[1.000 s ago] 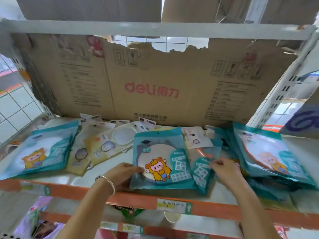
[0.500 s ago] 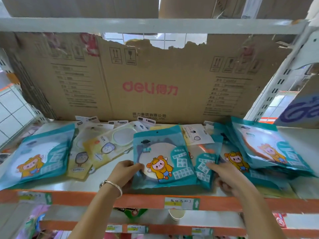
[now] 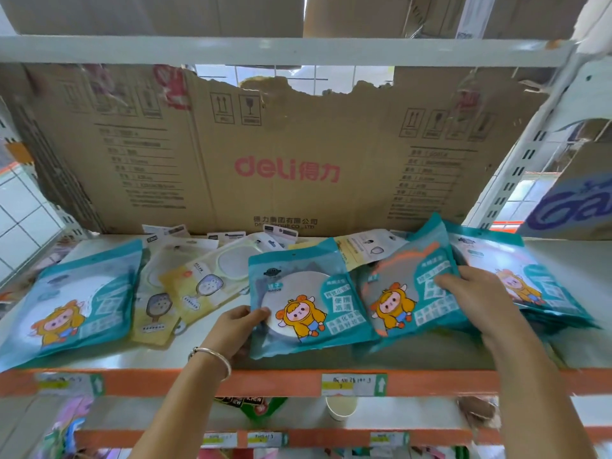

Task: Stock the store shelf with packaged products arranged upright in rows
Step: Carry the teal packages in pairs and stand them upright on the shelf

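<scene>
Teal mirror packets with a cartoon child lie flat on the white shelf [image 3: 298, 357]. My left hand [image 3: 236, 329] grips the left edge of the middle teal packet [image 3: 308, 299]. Beside it on the right, a second teal packet [image 3: 405, 293] is tilted up, with my right hand [image 3: 477, 293] closed on its right side. Behind that hand lies a stack of more teal packets [image 3: 526, 279]. Another teal packet [image 3: 76, 299] lies at the far left.
Yellow and clear packets [image 3: 185, 279] lie scattered between the left and middle teal ones. A torn "deli" cardboard sheet [image 3: 284, 167] backs the shelf. An orange front rail [image 3: 271, 384] carries price labels. Below it, a lower shelf holds a paper cup [image 3: 341, 407].
My right hand has lifted a second teal packet out from beside the middle one and shifted right. My left hand stays on the middle packet's edge. The camera has moved closer.
</scene>
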A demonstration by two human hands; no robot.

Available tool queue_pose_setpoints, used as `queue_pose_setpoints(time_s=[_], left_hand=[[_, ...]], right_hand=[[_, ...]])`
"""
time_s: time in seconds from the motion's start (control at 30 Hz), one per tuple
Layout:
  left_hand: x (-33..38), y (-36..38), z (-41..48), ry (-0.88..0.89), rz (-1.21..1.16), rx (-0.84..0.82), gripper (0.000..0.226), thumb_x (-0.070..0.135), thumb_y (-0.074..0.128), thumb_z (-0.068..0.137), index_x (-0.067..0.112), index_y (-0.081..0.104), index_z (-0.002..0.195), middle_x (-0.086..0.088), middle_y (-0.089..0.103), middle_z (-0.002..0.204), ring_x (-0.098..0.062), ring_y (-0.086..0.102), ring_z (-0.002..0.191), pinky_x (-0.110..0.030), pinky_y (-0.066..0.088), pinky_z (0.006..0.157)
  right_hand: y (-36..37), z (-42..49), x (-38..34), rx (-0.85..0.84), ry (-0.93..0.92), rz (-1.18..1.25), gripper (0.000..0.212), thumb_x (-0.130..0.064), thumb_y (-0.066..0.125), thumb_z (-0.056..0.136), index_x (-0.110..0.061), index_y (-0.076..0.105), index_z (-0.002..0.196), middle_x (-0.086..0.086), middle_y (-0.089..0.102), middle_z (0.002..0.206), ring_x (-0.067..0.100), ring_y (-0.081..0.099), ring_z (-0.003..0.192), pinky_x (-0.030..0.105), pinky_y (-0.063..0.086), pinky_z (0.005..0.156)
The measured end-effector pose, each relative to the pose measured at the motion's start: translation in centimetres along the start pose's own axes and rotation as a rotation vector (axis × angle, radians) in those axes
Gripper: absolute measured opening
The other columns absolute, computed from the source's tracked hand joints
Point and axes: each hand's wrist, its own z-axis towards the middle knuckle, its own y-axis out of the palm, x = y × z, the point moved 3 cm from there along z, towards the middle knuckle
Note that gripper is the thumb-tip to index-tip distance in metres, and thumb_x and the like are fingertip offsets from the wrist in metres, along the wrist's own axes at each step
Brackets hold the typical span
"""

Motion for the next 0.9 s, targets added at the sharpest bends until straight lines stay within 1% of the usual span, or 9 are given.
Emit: queue_pose_setpoints(time_s=[0.1, 0.27, 0.37, 0.43, 0.5, 0.57, 0.67, 0.8, 0.9], left_hand=[[0.3, -0.3, -0.1, -0.069, -0.068, -0.067, 0.015, 0.016, 0.061, 0.085, 0.007, 0.057, 0.074, 0.001, 0.049, 0.042, -0.007, 0.034, 0.028, -0.012, 0.026, 0.030], [0.7, -1.3, 0.6, -0.204, -0.145, -0.090, 0.036, 0.030, 0.063, 0.085, 0.012, 0.046, 0.059, 0.001, 0.040, 0.040, -0.009, 0.028, 0.030, -0.013, 0.023, 0.033], [0.6, -1.0, 0.6, -0.108, -0.097, -0.128, 0.024, 0.030, 0.064, 0.083, 0.008, 0.061, 0.074, -0.005, 0.050, 0.053, -0.010, 0.036, 0.035, -0.016, 0.031, 0.033], [0.8, -0.8, 0.4, 0.005, -0.077, -0.114, 0.021, 0.027, 0.063, 0.084, 0.006, 0.065, 0.085, -0.010, 0.063, 0.069, -0.014, 0.054, 0.046, -0.019, 0.045, 0.041], [1.2, -0.5, 0.3, 0.109, -0.103, -0.103, 0.018, 0.020, 0.060, 0.087, 0.004, 0.066, 0.092, -0.013, 0.070, 0.085, -0.023, 0.066, 0.072, -0.029, 0.057, 0.063], [2.0, 0.0, 0.1, 0.196, -0.121, -0.102, 0.016, 0.016, 0.056, 0.089, 0.006, 0.067, 0.093, -0.011, 0.072, 0.088, -0.029, 0.065, 0.085, -0.039, 0.055, 0.080], [3.1, 1.1, -0.4, 0.289, -0.152, -0.106, 0.015, 0.014, 0.052, 0.090, 0.010, 0.066, 0.092, -0.007, 0.072, 0.088, -0.027, 0.064, 0.087, -0.040, 0.053, 0.082], [4.0, 3.7, -1.5, 0.378, -0.128, -0.100, 0.014, 0.016, 0.054, 0.089, 0.010, 0.066, 0.088, -0.015, 0.066, 0.086, -0.029, 0.058, 0.081, -0.044, 0.048, 0.078], [4.7, 6.8, -2.3, 0.436, -0.086, -0.130, 0.016, 0.018, 0.055, 0.089, 0.007, 0.065, 0.084, -0.016, 0.061, 0.083, -0.026, 0.054, 0.077, -0.045, 0.046, 0.075]], right_hand=[[-0.9, -0.3, 0.5, -0.005, 0.035, -0.045, 0.012, -0.017, 0.054, 0.091, -0.007, 0.058, 0.095, 0.005, 0.063, 0.081, 0.018, 0.061, 0.069, 0.027, 0.040, 0.053], [-1.1, -0.4, 2.3, -0.003, 0.125, -0.005, 0.019, -0.029, 0.054, 0.093, -0.010, 0.059, 0.095, 0.005, 0.066, 0.083, 0.020, 0.065, 0.074, 0.030, 0.047, 0.057], [-1.7, -0.6, 3.3, -0.004, 0.156, -0.003, 0.018, -0.027, 0.054, 0.094, -0.011, 0.062, 0.092, 0.010, 0.070, 0.085, 0.025, 0.068, 0.075, 0.032, 0.050, 0.058], [-2.4, -0.8, 3.6, 0.010, 0.142, -0.004, 0.016, -0.025, 0.054, 0.094, -0.012, 0.063, 0.088, 0.009, 0.070, 0.083, 0.026, 0.068, 0.072, 0.033, 0.050, 0.058], [-3.0, -1.0, 4.0, 0.042, 0.101, -0.004, 0.016, -0.022, 0.055, 0.094, -0.012, 0.064, 0.085, 0.007, 0.069, 0.080, 0.025, 0.067, 0.070, 0.033, 0.049, 0.058], [-3.6, -1.1, 4.7, 0.091, 0.081, 0.015, 0.016, -0.023, 0.055, 0.093, -0.015, 0.065, 0.083, 0.006, 0.070, 0.082, 0.027, 0.068, 0.074, 0.042, 0.054, 0.069], [-4.9, -1.6, 5.9, 0.172, 0.060, 0.103, 0.017, -0.022, 0.055, 0.093, -0.019, 0.065, 0.079, 0.004, 0.071, 0.085, 0.029, 0.068, 0.080, 0.051, 0.053, 0.081], [-7.9, -2.8, 6.7, 0.273, -0.002, 0.225, 0.020, -0.017, 0.051, 0.095, -0.019, 0.061, 0.078, 0.005, 0.066, 0.082, 0.024, 0.062, 0.073, 0.036, 0.048, 0.067], [-10.9, -3.5, 7.7, 0.346, -0.029, 0.276, 0.021, -0.017, 0.050, 0.096, -0.019, 0.061, 0.077, 0.006, 0.065, 0.080, 0.024, 0.060, 0.072, 0.036, 0.047, 0.070]])
